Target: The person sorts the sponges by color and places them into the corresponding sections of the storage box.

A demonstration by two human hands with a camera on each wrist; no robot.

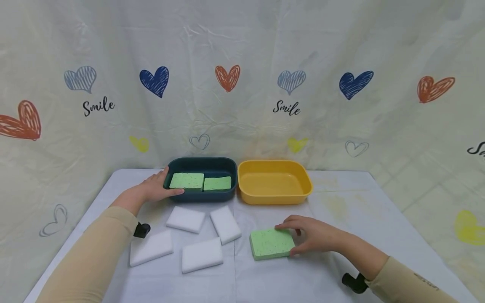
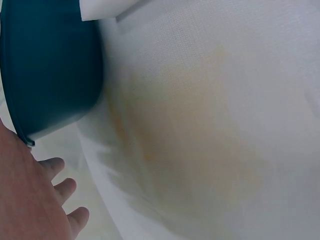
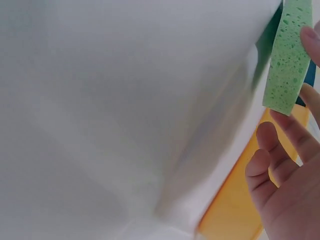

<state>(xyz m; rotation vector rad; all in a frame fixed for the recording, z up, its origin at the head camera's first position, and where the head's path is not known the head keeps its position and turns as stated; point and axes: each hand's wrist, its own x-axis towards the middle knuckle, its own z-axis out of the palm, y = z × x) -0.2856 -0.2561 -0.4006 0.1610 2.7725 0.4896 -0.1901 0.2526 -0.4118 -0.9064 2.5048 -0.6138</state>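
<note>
Head view: green sponge point(image 1: 271, 243) under fingers point(image 1: 289, 227)

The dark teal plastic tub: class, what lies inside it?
Inside the dark teal plastic tub lie two green rectangular sponges, flat and side by side. The floor beneath them is covered. The left hand grips the tub's near left corner.

Two tubs point(image 1: 201, 179) point(image 1: 274, 182) side by side at worktop point(image 1: 379, 235) rear; two sponges point(image 1: 187, 181) point(image 1: 217, 183) in left tub. Four pads point(image 1: 204, 240) in front; lone sponge point(image 1: 271, 243) to their right.
</note>
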